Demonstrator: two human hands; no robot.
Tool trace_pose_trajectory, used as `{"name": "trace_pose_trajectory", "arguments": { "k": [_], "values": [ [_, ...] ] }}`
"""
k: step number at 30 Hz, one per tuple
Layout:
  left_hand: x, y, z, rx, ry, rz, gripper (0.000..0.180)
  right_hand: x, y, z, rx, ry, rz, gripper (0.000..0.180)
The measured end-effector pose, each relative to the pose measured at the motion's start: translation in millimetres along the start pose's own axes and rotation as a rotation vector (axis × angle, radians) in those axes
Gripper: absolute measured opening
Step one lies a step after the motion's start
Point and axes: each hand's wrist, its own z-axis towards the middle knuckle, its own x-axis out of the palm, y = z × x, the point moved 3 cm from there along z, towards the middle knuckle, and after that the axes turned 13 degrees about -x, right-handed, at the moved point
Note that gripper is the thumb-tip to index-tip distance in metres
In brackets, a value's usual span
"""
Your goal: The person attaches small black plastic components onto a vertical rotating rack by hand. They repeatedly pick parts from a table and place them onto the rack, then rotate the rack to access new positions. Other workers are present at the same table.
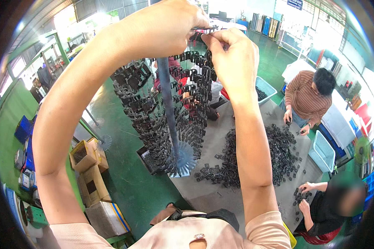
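Both my arms are raised to the top of a tall rack with a grey pole point(166, 91), hung all around with strands of small black clip-like parts point(135, 95). My left hand point(186, 23) reaches over the pole with its fingers curled closed at the rack's upper edge; what they grip is hidden. Facing it, my right hand point(234, 52) pinches a small black part point(198, 38) between thumb and fingers. The two hands' fingertips nearly meet there. A round toothed base point(185, 157) shows at the pole's lower end.
A grey table point(203, 195) bears a large heap of black parts point(262, 153). Two people point(309, 97) handle parts along its right side. Blue baskets point(322, 151) stand by the table. Cardboard boxes point(93, 186) line the green floor at left.
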Motion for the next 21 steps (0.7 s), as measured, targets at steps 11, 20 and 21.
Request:
{"name": "trace_pose_trajectory", "arguments": {
  "k": [11, 20, 21],
  "values": [
    [-8, -13, -11, 0.156, -0.045, -0.066, 0.042, -27, -13, -12, 0.32, 0.001, 0.597, 0.009],
    [13, 22, -12, 0.118, -0.113, -0.153, 0.036, -94, -95, -37, 0.418, 0.277, 0.004, 0.024],
    [11, 22, -15, 0.088, -0.101, -0.159, 0.036, -102, -99, -38, 0.425, 0.38, -0.161, 0.024]
  ]
}}
